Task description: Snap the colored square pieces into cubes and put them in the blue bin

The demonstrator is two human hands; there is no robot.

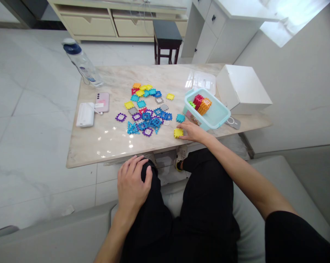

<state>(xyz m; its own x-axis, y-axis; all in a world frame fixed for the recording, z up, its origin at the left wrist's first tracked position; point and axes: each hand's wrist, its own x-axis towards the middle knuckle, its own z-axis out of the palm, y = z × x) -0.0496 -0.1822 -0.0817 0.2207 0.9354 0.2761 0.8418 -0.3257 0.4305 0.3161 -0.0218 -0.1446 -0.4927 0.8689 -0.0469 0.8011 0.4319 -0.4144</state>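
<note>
My right hand (192, 132) reaches to the table's near edge, its thumb and fingers around a yellow building tile (178, 133) with notched edges; it may be a small stack. Just beyond lies a teal tile (180, 118). My left hand (134, 179) rests on my left knee, fingers stretched out and holding nothing. A loose heap of blue and purple tiles (151, 122) spreads over the middle of the table, with yellow, teal, orange, red and grey ones behind. To the right, an aqua plastic tub (219, 114) holds red, orange and green tiles standing in rows.
A clear lid (204, 82) and a white box (244, 87) stand behind the tub, a grey phone-like device (233, 122) beside it. At left are a water bottle (83, 65), a pink phone (104, 102) and a white power bank (85, 114). A dark stool (167, 31) stands beyond the table.
</note>
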